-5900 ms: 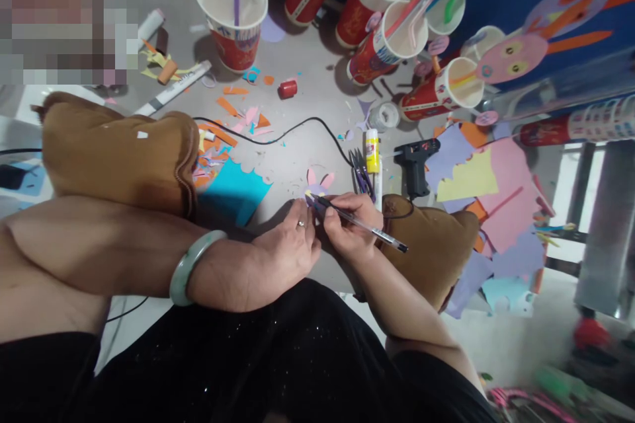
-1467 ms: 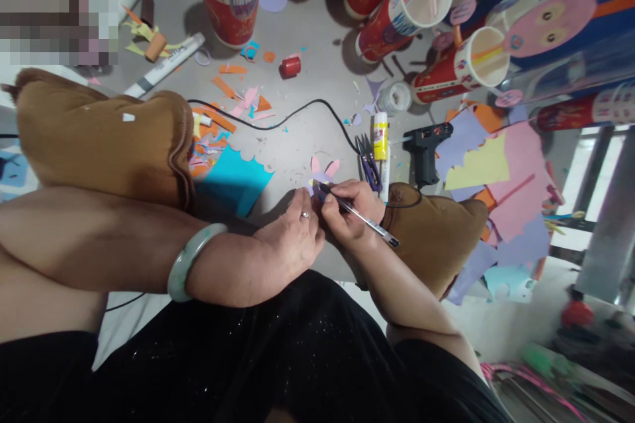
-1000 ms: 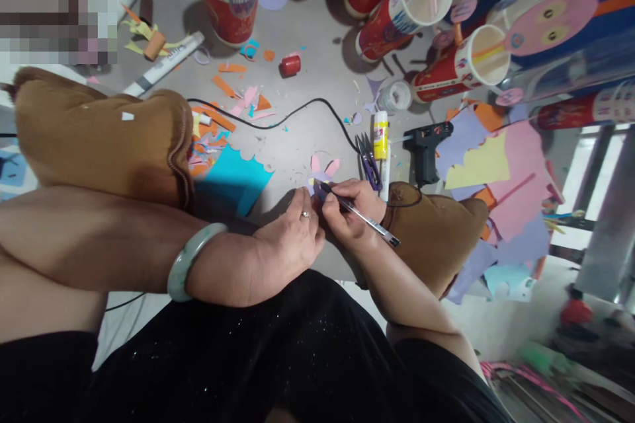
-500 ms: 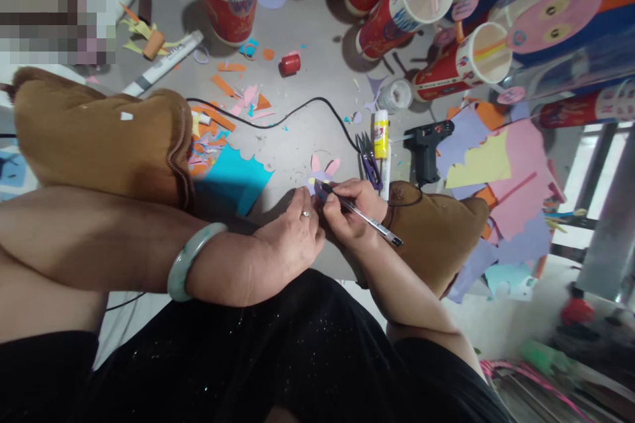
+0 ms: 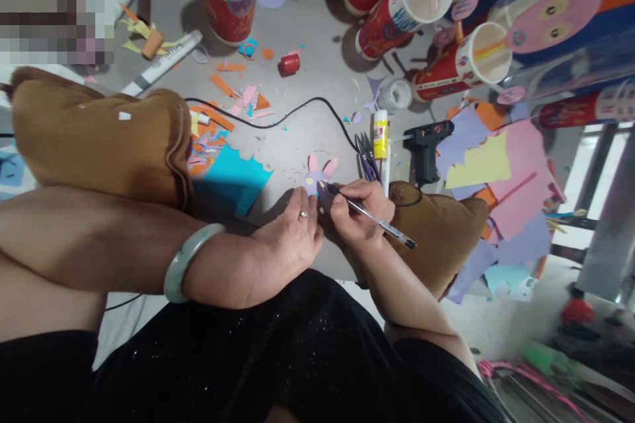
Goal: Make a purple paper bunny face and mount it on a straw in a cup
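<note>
A small purple paper bunny face with pink ears and pale yellow eye spots lies on the grey table in the head view. My left hand rests flat beside it, its fingertips pressing the face's lower edge against the table. In my right hand is a clear-barrelled black pen, pinched between thumb and fingers. The pen's tip points at the face, close to the right eye spot; whether it touches the paper I cannot tell. My fingers cover part of the face's lower side.
Purple-handled scissors, a yellow glue stick and a black glue gun lie beyond my right hand. Brown cushions flank both forearms. Several red paper cups stand at the back. Blue paper and scraps lie left.
My right hand has shifted slightly right with the pen, drawing its tip back and uncovering more of the bunny face. My left hand has barely moved.
</note>
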`<action>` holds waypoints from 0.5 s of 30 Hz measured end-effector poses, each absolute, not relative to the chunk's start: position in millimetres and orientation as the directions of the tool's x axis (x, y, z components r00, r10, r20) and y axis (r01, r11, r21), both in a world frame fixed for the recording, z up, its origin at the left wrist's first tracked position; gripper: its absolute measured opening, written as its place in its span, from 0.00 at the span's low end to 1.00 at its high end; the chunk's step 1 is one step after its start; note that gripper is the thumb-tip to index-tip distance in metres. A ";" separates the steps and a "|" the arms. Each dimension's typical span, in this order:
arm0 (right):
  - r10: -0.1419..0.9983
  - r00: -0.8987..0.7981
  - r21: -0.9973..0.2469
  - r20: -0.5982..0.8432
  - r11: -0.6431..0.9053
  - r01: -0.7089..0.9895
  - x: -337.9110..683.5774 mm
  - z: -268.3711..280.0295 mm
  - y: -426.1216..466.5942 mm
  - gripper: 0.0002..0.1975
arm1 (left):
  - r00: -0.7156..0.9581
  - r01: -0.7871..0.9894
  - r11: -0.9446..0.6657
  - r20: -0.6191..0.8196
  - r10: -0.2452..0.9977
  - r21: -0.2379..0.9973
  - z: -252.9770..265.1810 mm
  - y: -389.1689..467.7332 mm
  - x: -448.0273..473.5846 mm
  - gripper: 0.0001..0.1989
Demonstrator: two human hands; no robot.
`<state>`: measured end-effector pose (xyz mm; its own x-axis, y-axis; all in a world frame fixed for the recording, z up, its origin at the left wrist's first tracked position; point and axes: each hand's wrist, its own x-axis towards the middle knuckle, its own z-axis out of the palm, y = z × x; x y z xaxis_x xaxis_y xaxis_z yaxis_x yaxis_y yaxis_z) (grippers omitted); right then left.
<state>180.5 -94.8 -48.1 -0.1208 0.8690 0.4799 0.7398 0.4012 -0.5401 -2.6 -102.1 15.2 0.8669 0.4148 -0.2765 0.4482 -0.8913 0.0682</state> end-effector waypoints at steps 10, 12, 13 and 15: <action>0.869 -0.212 -0.503 0.447 0.440 0.744 178.5 -48.3 -96.9 0.05 | 0.869 0.439 -0.898 -0.269 0.416 0.031 12.3 -105.1 -3.1 0.22; 0.870 -0.217 -0.508 0.443 0.443 0.738 178.6 -49.2 -96.9 0.06 | 0.866 0.439 -0.899 -0.267 0.423 -0.001 11.8 -106.1 -2.9 0.22; 0.871 -0.220 -0.515 0.439 0.445 0.733 178.6 -49.5 -97.0 0.06 | 0.865 0.440 -0.898 -0.266 0.426 -0.005 11.7 -106.2 -2.7 0.23; 0.874 -0.219 -0.531 0.435 0.445 0.721 178.4 -49.6 -97.1 0.07 | 0.866 0.445 -0.896 -0.264 0.426 0.014 11.8 -106.0 -2.6 0.22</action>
<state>178.4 -97.1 -49.6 -0.2186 0.8735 0.4350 0.7212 0.4449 -0.5311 -2.6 -106.0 11.8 0.8656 0.4258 -0.2636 0.4448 -0.8955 0.0139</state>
